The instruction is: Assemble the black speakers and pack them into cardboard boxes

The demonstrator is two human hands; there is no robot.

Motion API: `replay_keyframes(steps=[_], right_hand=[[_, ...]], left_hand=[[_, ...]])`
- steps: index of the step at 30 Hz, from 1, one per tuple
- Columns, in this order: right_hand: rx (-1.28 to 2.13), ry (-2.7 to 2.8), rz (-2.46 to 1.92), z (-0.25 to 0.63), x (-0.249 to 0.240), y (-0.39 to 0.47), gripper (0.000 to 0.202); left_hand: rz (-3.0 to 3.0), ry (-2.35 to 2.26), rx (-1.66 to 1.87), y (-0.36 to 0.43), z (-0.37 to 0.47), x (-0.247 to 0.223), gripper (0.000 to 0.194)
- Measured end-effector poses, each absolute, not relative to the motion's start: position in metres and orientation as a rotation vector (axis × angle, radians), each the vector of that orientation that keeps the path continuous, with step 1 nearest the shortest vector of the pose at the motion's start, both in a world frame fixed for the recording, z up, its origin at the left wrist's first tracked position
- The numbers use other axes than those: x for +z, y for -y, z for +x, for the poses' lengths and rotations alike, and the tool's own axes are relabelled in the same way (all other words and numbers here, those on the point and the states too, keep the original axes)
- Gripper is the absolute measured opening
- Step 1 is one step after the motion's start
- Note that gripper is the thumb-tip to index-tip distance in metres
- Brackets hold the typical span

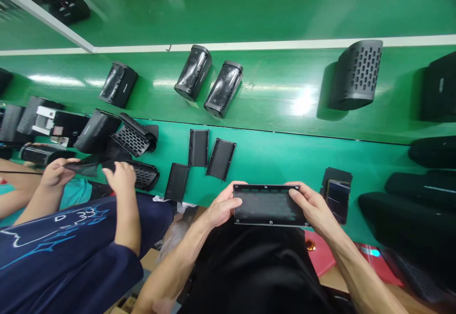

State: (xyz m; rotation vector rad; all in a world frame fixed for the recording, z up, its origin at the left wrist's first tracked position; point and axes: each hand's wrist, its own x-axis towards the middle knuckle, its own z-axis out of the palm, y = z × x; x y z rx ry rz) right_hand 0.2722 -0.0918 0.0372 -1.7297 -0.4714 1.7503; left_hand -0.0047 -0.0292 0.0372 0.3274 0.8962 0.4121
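Observation:
A black rectangular panel [269, 204] with small tabs along its long edges lies across both hands, just off the table's near edge and above my lap. Its left end is gripped by my left hand [226, 204], thumb on top. My right hand [311, 203] holds the opposite end, with the thumb pressed on the inner face near the upper corner. On the table beyond are similar dark panels: one upright [198, 147], one tilted [221, 158] and one nearer the edge [177, 182]. To the right, a phone-like dark slab [337, 200] rests on black sheets [329, 175].
A co-worker's hands [123, 178] hold a dark sheet at the left, beside perforated black housings [133, 136]. Black speaker-like units [223, 88] stand on the green conveyor [278, 81], including a perforated one [358, 74]. Dark padded items [402, 219] crowd the right side.

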Motion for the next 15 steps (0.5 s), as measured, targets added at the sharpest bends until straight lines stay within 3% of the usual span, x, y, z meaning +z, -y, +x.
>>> replay_keyframes(steps=[15], right_hand=[[1.678,0.419,-1.731,0.2732,0.0438,0.0902,0.044]], left_hand=[[0.295,-0.854,0.44,0.0292,-0.0081,0.0297,0.057]])
